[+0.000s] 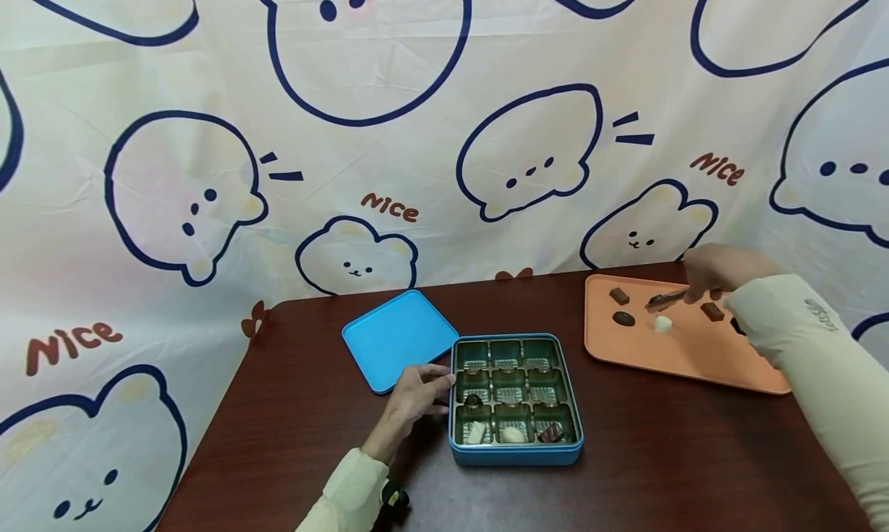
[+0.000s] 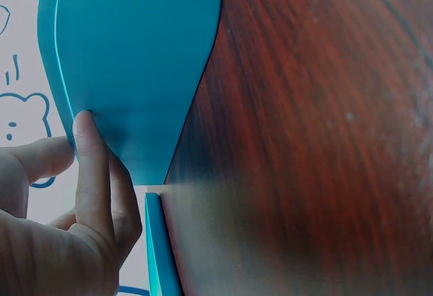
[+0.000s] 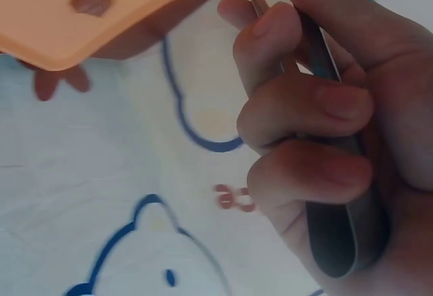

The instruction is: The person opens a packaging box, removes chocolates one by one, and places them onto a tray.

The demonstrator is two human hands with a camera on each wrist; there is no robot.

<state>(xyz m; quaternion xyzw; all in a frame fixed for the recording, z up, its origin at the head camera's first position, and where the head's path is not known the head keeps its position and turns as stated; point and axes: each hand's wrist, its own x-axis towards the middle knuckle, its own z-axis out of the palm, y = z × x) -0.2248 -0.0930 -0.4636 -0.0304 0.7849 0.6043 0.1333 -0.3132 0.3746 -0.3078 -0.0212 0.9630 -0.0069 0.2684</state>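
Observation:
My right hand grips metal tongs, fingers curled round the handle. The tongs' tips are low over the orange tray, among several chocolates; I cannot tell whether they hold one. Near the tips are a white chocolate, a dark oval one and a brown square one. My left hand rests its extended fingers against the left side of a blue tin. Three front compartments hold a white piece, a white round one and a brown striped one. A dark round chocolate sits in the middle-left compartment.
A blue lid lies behind and left of the tin, its corner close to the tin's rim. The orange tray is at the table's back right. A patterned cloth hangs behind the brown table.

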